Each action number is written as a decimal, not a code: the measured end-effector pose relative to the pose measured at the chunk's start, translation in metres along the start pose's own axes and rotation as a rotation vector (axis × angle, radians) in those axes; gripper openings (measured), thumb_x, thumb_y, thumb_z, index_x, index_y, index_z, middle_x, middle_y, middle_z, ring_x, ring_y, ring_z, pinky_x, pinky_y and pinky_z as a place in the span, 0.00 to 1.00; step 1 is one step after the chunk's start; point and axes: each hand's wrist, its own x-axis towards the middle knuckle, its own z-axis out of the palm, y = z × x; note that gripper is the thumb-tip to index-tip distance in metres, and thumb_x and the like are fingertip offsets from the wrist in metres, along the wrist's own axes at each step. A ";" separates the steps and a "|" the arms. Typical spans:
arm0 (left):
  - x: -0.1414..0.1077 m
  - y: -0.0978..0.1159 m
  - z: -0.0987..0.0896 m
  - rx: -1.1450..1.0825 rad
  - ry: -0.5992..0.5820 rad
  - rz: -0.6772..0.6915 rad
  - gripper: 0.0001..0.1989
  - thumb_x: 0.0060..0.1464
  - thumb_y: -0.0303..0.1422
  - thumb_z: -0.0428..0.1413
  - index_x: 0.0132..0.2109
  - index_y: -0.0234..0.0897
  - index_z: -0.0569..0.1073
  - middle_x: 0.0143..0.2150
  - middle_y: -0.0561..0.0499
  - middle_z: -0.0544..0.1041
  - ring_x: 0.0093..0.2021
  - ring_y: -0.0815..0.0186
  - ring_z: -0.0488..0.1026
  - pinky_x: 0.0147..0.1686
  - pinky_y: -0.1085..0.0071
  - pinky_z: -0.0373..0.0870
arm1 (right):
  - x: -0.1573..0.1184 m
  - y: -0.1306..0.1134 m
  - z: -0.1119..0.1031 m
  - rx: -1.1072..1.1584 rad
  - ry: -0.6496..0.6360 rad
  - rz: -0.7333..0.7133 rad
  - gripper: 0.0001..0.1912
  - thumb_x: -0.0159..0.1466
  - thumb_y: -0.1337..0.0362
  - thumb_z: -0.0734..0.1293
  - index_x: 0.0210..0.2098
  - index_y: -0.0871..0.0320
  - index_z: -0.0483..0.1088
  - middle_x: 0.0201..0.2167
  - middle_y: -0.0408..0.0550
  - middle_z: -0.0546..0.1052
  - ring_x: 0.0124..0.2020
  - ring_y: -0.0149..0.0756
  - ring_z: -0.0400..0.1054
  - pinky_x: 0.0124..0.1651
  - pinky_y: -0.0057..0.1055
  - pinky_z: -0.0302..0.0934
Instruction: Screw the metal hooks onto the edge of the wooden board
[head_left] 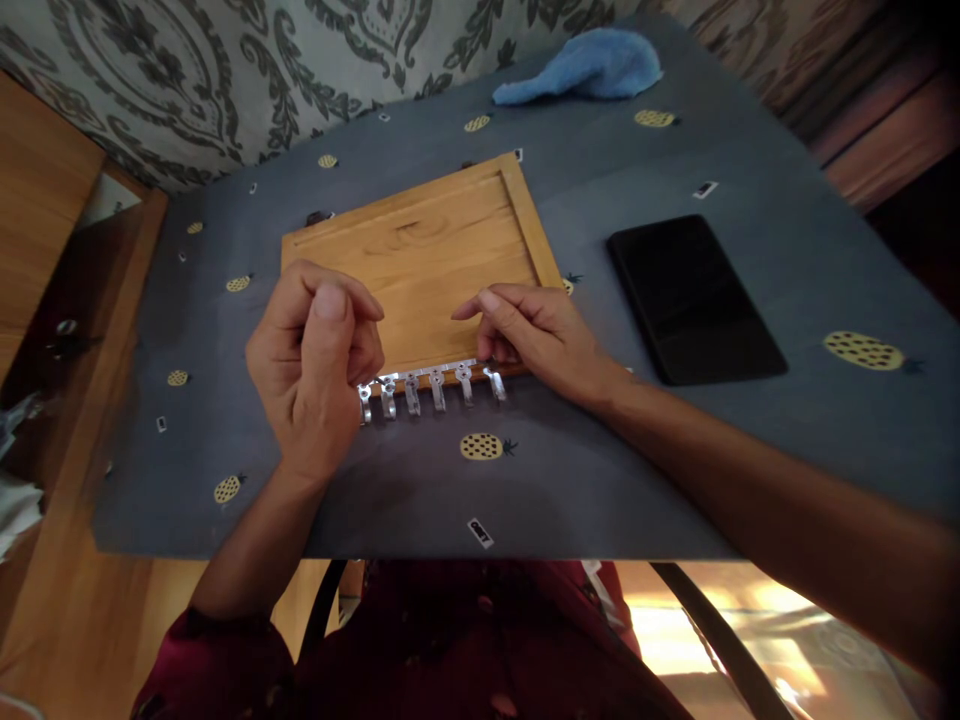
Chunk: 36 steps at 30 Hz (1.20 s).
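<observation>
A wooden panel with a raised frame (442, 240) lies on the covered table. Along its near edge runs a shiny metal hook rail (438, 388) with several hooks hanging toward me. My left hand (319, 350) is above the panel's near left corner, fingers curled and thumb bent over them; whatever they may hold is hidden. Over the near right part of the panel, my right hand (536, 335) has its thumb against the index finger and the other fingers curled down close to the rail's right end. What it may grip there cannot be made out.
A black tablet or large phone (697, 298) lies right of the panel. A crumpled blue cloth (589, 68) sits at the table's far side, near the patterned wall covering (330, 70). Wooden furniture (67, 330) borders the left; the table's front edge is close to my body.
</observation>
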 end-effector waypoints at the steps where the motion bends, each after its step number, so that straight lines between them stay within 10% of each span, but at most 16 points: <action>1: 0.000 -0.001 0.000 0.003 -0.002 0.002 0.11 0.61 0.40 0.56 0.32 0.43 0.73 0.18 0.58 0.51 0.15 0.70 0.47 0.17 0.67 0.43 | 0.000 0.000 0.000 0.005 -0.001 0.000 0.23 0.70 0.45 0.60 0.38 0.57 0.74 0.22 0.40 0.71 0.20 0.25 0.61 0.23 0.24 0.58; 36: 0.008 -0.002 -0.005 -0.070 -0.164 -0.065 0.10 0.60 0.40 0.56 0.31 0.44 0.74 0.15 0.59 0.49 0.13 0.71 0.45 0.12 0.71 0.46 | 0.001 0.000 -0.001 -0.022 0.001 -0.004 0.24 0.69 0.42 0.60 0.38 0.55 0.75 0.21 0.41 0.72 0.20 0.27 0.60 0.23 0.28 0.54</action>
